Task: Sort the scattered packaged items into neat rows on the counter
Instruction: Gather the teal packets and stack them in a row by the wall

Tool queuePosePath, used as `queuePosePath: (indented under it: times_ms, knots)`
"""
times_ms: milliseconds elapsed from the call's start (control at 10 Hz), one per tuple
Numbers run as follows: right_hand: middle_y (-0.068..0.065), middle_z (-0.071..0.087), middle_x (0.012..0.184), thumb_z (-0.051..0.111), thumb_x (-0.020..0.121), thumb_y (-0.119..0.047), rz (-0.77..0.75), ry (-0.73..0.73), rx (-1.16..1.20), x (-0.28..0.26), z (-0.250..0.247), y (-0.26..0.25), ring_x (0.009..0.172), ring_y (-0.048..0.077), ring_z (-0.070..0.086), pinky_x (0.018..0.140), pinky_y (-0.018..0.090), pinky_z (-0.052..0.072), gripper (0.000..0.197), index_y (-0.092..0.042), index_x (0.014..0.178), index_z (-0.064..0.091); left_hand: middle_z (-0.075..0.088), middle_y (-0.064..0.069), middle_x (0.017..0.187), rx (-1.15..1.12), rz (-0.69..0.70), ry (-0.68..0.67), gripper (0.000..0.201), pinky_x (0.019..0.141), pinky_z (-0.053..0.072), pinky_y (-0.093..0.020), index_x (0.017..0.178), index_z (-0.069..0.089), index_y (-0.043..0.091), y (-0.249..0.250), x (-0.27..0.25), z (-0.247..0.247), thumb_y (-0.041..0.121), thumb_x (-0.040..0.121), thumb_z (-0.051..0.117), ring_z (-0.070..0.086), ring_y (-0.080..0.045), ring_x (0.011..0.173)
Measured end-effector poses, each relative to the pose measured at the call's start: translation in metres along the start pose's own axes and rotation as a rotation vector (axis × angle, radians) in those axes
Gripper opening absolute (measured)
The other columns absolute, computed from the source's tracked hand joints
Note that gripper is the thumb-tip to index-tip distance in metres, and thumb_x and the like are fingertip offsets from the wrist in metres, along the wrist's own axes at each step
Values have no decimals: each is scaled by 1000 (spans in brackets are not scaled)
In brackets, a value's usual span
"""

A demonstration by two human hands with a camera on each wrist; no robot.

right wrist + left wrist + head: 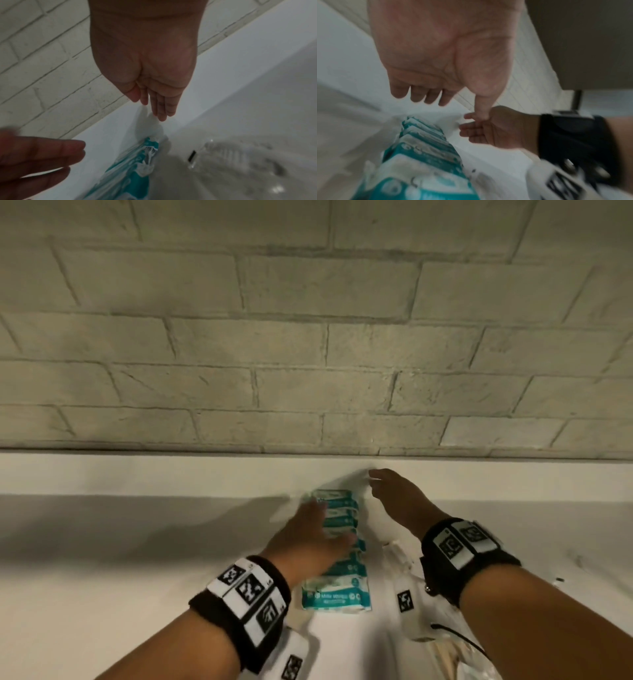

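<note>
A row of teal-and-white wipe packets (337,546) runs away from me on the white counter (137,559), overlapping like tiles toward the back ledge. My left hand (308,530) reaches over the row's left side, fingers straight and thumb across the packets; whether it touches them is unclear. My right hand (390,491) hovers just right of the row's far end, fingers straight and together, holding nothing. The left wrist view shows my left hand (428,93) open above the packets (426,151), blurred. In the right wrist view my right hand (159,106) points at the ledge beyond the packets (132,170).
A grey brick wall (308,337) rises behind a raised white ledge (171,474) at the counter's back. Crumpled clear plastic packaging (448,655) with a black cord lies at the near right, also clear plastic packaging (236,152) right of the row.
</note>
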State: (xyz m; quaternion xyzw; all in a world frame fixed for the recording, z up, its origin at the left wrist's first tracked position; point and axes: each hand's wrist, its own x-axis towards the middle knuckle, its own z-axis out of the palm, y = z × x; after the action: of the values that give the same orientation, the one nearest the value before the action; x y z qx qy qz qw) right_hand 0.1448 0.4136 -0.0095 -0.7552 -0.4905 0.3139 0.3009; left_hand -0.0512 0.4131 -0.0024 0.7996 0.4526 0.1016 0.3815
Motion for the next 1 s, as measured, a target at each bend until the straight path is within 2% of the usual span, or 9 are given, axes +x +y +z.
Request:
queuePosePath:
  times_ms: [100,200,300,500,600,700,800,900,1000]
  knots:
    - [-3,48,122,44,99,-34,136,17,309,-3,4,8,110,13,48,107,37,34,19,-33,116,52,32,1,154,-257,-184,93,75,113,25,-28,149,30,21,-9,22,-2,67,90,34,34,-17,139]
    - [0,57,105,43,95,-52,201,-85,498,-10,14,6,84,7,49,92,30,42,24,-32,95,55,68,-9,120,-720,-276,31,75,106,42,-44,122,62,19,-17,32,5,75,87,27,65,-25,110]
    - [26,65,108,39,97,-51,262,-132,606,-13,25,2,91,28,61,95,37,47,54,-5,113,63,75,-12,96,-864,-304,28,73,91,54,-48,110,68,17,-19,38,14,74,86,29,73,-29,90]
    - [4,69,85,35,97,-55,257,-123,530,-13,36,-3,93,23,64,100,38,46,51,-16,81,64,75,-14,97,-832,-312,17,76,92,53,-50,109,67,16,-16,36,18,76,85,25,72,-30,91]
    - [-2,54,62,35,97,-54,295,-63,551,-20,32,0,65,14,49,76,29,41,50,-18,68,54,76,-6,85,-857,-340,42,66,82,56,-36,100,67,18,-13,28,13,68,92,25,74,-21,79]
    - [12,58,85,39,93,-60,344,-52,572,-27,29,10,83,23,56,81,32,45,57,-11,109,61,65,2,103,-812,-343,123,43,88,41,-23,113,54,27,-17,11,10,53,100,22,63,-10,87]
    - [13,61,118,40,94,-59,410,-65,649,-39,31,18,102,25,59,87,33,48,65,-10,135,49,36,-8,152,-912,-354,162,69,109,27,-31,145,33,10,-31,-4,16,58,97,26,40,-22,136]
    - [12,46,145,37,97,-55,405,-113,686,-58,33,18,130,27,47,109,39,37,67,-7,143,37,57,-6,134,-994,-300,150,58,100,32,-28,124,57,13,-38,-19,24,53,99,24,56,-16,120]
    - [8,46,145,45,97,-48,326,-156,700,-75,32,18,132,22,46,115,39,30,64,-7,145,36,77,0,79,-1075,-248,51,55,77,45,-30,82,64,22,-31,-28,32,49,102,20,71,-3,67]
